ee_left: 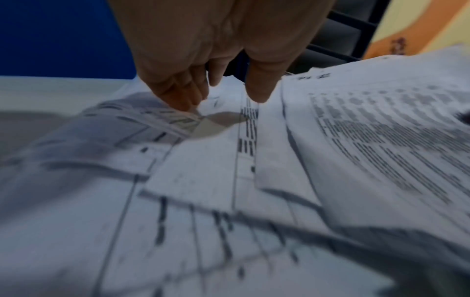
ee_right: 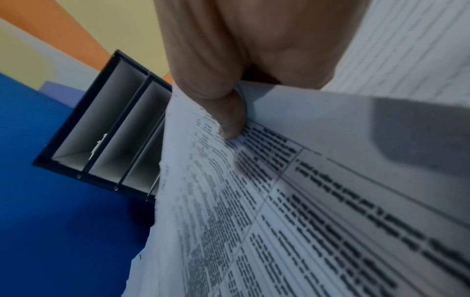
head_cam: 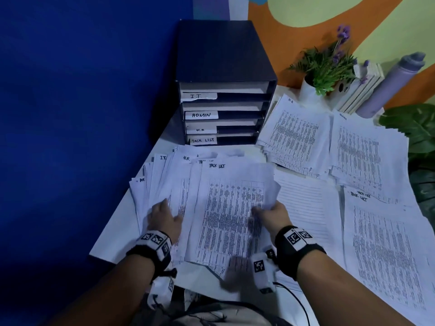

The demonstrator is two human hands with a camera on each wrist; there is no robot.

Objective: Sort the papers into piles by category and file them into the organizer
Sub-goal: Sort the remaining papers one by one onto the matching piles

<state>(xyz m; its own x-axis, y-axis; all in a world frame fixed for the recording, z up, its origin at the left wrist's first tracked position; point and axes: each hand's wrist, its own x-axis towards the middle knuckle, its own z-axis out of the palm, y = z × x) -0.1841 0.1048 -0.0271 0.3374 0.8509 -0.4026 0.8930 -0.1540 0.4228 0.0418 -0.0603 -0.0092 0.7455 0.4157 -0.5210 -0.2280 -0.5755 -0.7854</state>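
head view: right hand [head_cam: 273, 214] pinches the top task list sheet [head_cam: 231, 208]; left hand [head_cam: 164, 217] rests flat, fingers relaxed, on the fanned papers [head_cam: 160, 184].

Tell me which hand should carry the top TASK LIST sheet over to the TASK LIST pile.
Right. The right hand already pinches the printed white TASK LIST sheet at its right edge, nearest the white TASK LIST pile. The left hand rests on the fanned unsorted white papers, steadying them.

Organizer [head_cam: 226, 67] labels: I.T, ADMIN, H.R, TASK LIST
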